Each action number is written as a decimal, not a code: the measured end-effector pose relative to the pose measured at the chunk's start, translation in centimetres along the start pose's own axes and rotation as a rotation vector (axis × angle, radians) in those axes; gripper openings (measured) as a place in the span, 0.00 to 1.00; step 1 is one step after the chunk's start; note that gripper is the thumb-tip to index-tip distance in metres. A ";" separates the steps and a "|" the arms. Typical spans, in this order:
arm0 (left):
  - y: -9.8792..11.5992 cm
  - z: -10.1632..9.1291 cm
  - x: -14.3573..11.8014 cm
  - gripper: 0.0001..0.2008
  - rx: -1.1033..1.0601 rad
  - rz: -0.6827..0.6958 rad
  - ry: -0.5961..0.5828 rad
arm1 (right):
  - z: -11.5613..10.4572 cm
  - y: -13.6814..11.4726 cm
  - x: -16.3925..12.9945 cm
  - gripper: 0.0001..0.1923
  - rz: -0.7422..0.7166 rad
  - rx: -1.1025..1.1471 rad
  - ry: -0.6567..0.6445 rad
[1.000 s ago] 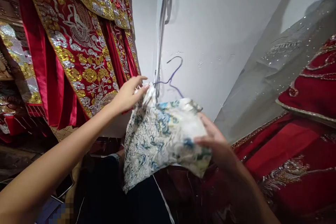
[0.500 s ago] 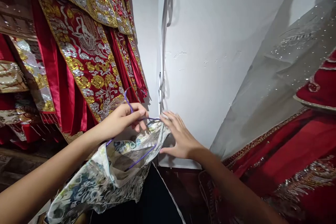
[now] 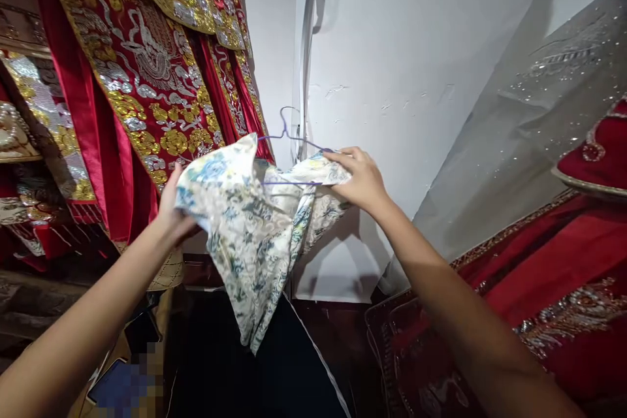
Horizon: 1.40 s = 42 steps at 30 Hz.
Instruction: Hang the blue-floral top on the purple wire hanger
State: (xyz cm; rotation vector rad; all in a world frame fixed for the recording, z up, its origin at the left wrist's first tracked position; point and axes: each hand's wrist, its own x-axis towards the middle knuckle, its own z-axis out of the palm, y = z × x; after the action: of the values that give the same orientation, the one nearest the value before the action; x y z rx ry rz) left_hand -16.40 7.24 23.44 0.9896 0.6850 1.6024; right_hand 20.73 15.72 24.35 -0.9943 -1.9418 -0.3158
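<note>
A cream garment with blue and green floral print (image 3: 249,222) hangs on a thin purple wire hanger (image 3: 289,137) in front of me. My left hand (image 3: 171,215) grips the garment's left shoulder from underneath, mostly hidden by the cloth. My right hand (image 3: 360,176) pinches the garment's right shoulder at the hanger's end. The hanger's hook sticks up between my hands, close to the white wall.
Red robes with gold and silver embroidery (image 3: 142,72) hang at the left. A red beaded gown (image 3: 553,274) under grey sequinned tulle (image 3: 529,124) fills the right. Cables (image 3: 308,46) run down the white wall's corner. A phone (image 3: 122,385) lies low at the left.
The garment has been lifted from low at the left up to the middle. Both hands moved apart to its shoulders, and the hanger's hook now points upward.
</note>
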 end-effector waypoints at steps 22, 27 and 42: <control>-22.2 1.2 -13.5 0.37 -0.088 -0.350 0.316 | 1.8 -9.1 -10.0 0.32 0.309 0.539 0.042; -21.2 1.8 -15.1 0.48 -0.063 -0.359 0.299 | 3.0 -10.7 -9.7 0.35 0.343 0.718 -0.108; -19.9 1.4 -16.3 0.43 0.055 -0.430 0.144 | 7.0 -11.7 -19.7 0.19 0.750 0.949 -0.399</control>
State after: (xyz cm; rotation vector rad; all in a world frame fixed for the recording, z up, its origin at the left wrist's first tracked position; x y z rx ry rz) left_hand -4.28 -3.56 3.38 0.7090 0.9730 1.2873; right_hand 13.07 1.95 6.33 -1.0492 -1.5692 1.1896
